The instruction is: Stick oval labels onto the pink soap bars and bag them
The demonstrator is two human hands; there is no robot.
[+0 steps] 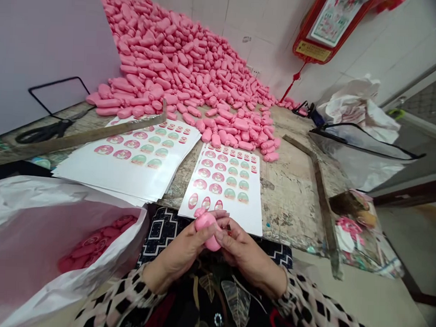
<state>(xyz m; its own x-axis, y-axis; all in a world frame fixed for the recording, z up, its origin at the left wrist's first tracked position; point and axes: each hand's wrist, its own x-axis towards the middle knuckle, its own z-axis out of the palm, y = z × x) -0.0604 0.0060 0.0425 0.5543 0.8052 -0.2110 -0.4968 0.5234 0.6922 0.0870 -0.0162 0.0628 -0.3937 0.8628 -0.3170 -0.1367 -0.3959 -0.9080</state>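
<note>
Just above my lap, my left hand (191, 242) is closed round a glossy pink plastic bottle (206, 222) with a narrow knob at its upper end. My right hand (236, 241) is closed at the bottle's right side, its thumb pressed to the surface. A small dark and reddish bit shows by the right fingers; I cannot make out what it is. Right beyond the hands lies a sheet of stickers (222, 183) with rows of pink and green labels. To its left is a stack of similar sticker sheets (127, 162).
A big heap of pink bottles (193, 61) rises against the tiled wall. A flat bar (78, 140) crosses the left stack, near black scissors (60, 127). At lower left stands an open white bag (128, 236) containing pinkish-red pieces. A wooden strip (324, 206) edges the worn table (285, 195).
</note>
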